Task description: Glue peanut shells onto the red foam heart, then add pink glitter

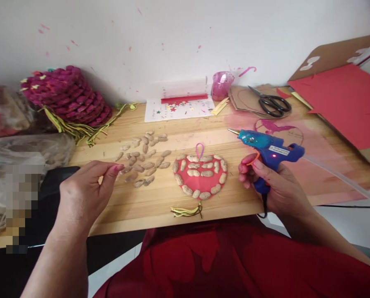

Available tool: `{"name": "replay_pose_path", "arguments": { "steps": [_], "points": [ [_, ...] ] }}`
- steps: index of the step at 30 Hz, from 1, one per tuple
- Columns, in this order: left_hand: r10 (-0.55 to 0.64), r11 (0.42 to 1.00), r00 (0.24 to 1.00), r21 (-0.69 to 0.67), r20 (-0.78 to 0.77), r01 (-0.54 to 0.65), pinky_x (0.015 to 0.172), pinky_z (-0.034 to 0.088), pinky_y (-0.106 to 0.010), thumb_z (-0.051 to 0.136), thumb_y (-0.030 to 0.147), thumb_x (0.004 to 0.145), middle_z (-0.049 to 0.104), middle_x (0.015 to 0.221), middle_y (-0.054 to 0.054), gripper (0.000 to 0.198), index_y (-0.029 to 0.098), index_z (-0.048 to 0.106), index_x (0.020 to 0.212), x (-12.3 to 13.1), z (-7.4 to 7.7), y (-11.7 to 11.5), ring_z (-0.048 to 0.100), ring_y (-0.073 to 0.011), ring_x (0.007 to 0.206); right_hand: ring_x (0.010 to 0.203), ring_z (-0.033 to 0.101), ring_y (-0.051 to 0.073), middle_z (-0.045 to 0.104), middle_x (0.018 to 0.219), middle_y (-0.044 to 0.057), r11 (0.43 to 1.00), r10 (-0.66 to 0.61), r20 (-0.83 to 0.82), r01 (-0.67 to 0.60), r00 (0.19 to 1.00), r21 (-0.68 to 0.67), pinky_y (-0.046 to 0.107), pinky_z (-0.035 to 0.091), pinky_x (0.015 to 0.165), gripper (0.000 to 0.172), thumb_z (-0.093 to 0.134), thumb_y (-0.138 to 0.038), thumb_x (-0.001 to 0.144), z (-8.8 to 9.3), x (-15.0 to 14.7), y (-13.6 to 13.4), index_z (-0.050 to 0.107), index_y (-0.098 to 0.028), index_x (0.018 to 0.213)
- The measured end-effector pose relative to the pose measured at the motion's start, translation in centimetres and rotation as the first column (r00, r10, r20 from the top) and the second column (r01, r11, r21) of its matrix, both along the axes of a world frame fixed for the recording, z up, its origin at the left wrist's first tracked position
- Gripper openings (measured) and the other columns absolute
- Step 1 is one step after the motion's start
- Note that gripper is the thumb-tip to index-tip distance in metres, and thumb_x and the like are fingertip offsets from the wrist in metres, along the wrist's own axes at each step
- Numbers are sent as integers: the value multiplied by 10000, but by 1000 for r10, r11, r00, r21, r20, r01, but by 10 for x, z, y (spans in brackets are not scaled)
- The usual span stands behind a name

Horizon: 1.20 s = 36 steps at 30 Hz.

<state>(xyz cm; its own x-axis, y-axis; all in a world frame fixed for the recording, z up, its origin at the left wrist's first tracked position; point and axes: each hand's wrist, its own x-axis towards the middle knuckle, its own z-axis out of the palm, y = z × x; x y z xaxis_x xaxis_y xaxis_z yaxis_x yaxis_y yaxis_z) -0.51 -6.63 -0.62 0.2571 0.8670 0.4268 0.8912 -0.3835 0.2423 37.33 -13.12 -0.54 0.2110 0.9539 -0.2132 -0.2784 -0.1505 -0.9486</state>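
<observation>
My right hand (276,186) is wrapped round the handle of a blue hot glue gun (267,147), its metal nozzle pointing left and a small light glowing on its side. Thumb and finger of my left hand (88,190) are pinched together at the left edge of a pile of loose peanuts (149,165); whether anything is between them I cannot make out. Between my hands lies a red rounded piece (191,182) with peanuts along its edge and in short rows inside. It has a pink loop (199,150) on top and a yellow-green tassel (186,212) below.
Black-handled scissors (273,103) rest on cardboard (240,103) at the back, beside a pink-stained cup (222,85). White paper (150,111) holds small stars. Purple stacked bundles (69,95) and plastic bags (42,149) stand left; red sheets (346,107) lie right.
</observation>
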Motion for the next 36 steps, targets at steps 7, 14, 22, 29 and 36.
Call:
{"name": "replay_pose_path", "arguments": {
  "steps": [7,14,22,29,36],
  "points": [
    [71,995,996,72,-49,-67,568,378,-311,544,494,960,638,861,29,291,275,723,1031,-3,-7,9,573,-128,666,630,617,116,665,755,-13,1000,16,-17,-16,1000,-10,208,470,543,119,777,-355,834,0,2,-1,762,-238,848],
    [-2,996,999,92,-36,5,773,506,-382,669,412,922,731,834,-19,182,254,759,934,-1,3,7,639,-211,789,613,615,121,655,735,6,997,-35,25,37,999,-64,185,491,504,222,866,-405,720,-2,5,-1,759,-236,816],
    [-17,998,1000,-65,-6,17,800,468,-373,464,397,1029,748,829,-53,376,210,770,914,-2,2,14,604,-225,825,683,641,211,639,771,69,973,-129,105,146,986,-177,242,503,430,392,961,-463,457,3,-2,7,744,-236,691],
    [-69,993,997,-97,16,71,816,488,-379,463,316,1023,752,884,-70,326,184,758,1070,-2,1,15,605,-240,866,717,646,216,611,761,52,974,-140,93,154,986,-169,246,504,444,378,972,-416,445,7,-5,7,733,-244,681],
    [-109,990,993,-87,54,113,845,494,-388,452,345,1030,746,888,-64,338,214,745,1135,2,-1,15,615,-235,862,637,623,138,659,733,23,991,-69,67,76,995,-108,189,499,502,288,920,-423,616,1,-3,4,762,-230,759]
  ]
}}
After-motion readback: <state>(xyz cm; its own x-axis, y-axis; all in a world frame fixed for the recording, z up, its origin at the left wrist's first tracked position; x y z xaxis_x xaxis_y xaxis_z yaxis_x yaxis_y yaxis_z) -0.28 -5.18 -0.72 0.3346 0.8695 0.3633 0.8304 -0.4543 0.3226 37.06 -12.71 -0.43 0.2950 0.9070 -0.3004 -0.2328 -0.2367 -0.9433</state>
